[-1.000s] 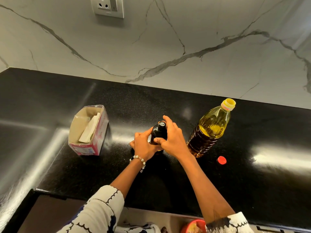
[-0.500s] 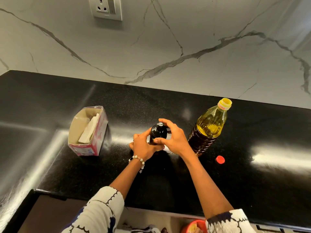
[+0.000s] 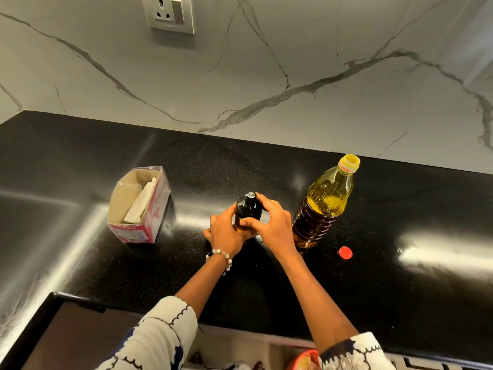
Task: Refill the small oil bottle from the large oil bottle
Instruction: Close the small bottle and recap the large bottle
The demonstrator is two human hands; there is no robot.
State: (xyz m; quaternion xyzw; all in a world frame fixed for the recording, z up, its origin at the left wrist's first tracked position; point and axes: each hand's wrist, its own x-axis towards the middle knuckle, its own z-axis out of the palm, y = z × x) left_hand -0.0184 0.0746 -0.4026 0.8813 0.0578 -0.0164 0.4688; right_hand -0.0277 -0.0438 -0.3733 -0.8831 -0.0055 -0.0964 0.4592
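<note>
a: starting from the left, what's on the table [image 3: 80, 263] that matters?

b: the cardboard box [image 3: 138, 206] sits well off to the left, nothing to do with it. then the left hand [image 3: 226, 233], its fingers wrapped round the lower body of the small oil bottle [image 3: 246, 212], holding it upright on the table.

a: and the right hand [image 3: 272, 225]?

b: touching the same bottle from the other side. thumb on the front of the body, the other fingers arched up and over towards the dark cap [image 3: 250, 195]. it looks like a loose curl round the neck more than a firm clamp. i can't tell if the cap is loosened or tight.

a: so the cap lies where from those fingers?

b: right under the fingertips, a touch to their left. the bottle's long axis runs straight up, so i'd judge any twisting goes round that vertical line, right hand turning, left hand bracing.

a: the large oil bottle [image 3: 324, 204]?

b: just beside the right hand, further right, upright, its mouth already uncapped. its red cap [image 3: 345, 252] lies on the table nearer the front edge. the right hand is clearly the nearer one to reach for it.
</note>
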